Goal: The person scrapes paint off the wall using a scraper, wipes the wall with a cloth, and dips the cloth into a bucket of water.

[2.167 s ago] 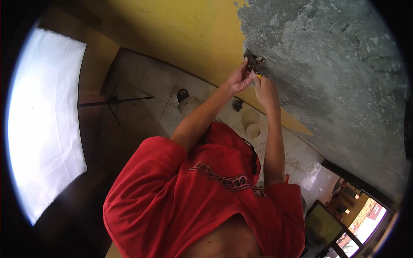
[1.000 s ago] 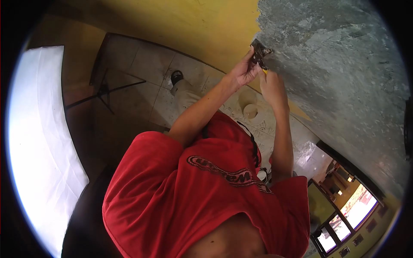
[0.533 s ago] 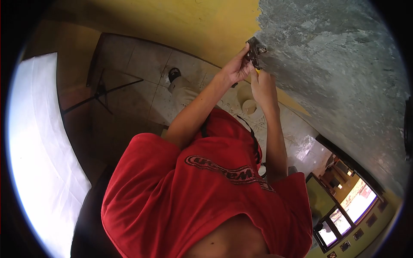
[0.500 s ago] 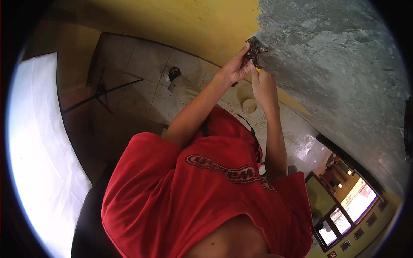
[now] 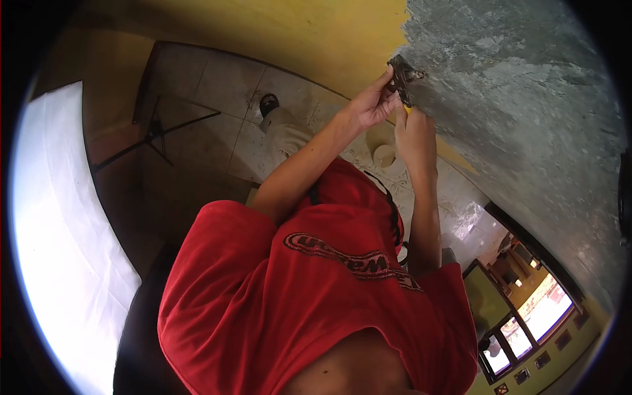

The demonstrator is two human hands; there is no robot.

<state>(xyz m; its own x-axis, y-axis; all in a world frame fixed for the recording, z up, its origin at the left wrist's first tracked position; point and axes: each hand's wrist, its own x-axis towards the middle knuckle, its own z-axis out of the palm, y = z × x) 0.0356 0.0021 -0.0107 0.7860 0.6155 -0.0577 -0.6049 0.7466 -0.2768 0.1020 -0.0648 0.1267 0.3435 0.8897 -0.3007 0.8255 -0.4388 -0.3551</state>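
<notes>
My right hand (image 5: 416, 131) is closed round the yellow handle of a putty knife (image 5: 408, 109), close to the wall. My left hand (image 5: 376, 105) pinches the edge of a dark, flat blade (image 5: 399, 74) between thumb and fingers. A pale clump of putty (image 5: 417, 74) sits at the blade's wall side. The two hands almost touch, and I cannot tell where the knife's blade and the dark piece divide. Beside them, the wall (image 5: 513, 99) bears rough grey plaster that ends in a ragged edge against yellow paint (image 5: 329, 39).
A pale round container (image 5: 384, 156) stands on the tiled floor (image 5: 214, 82) below my hands. A dark metal stand (image 5: 157, 130) with thin legs is at the left. White sheeting (image 5: 66, 230) hangs at far left. A window (image 5: 503, 345) shows at lower right.
Both hands and the tools appear slightly farther right and lower in view, and the wall's ragged edge has shifted with them. Both grips look the same.
</notes>
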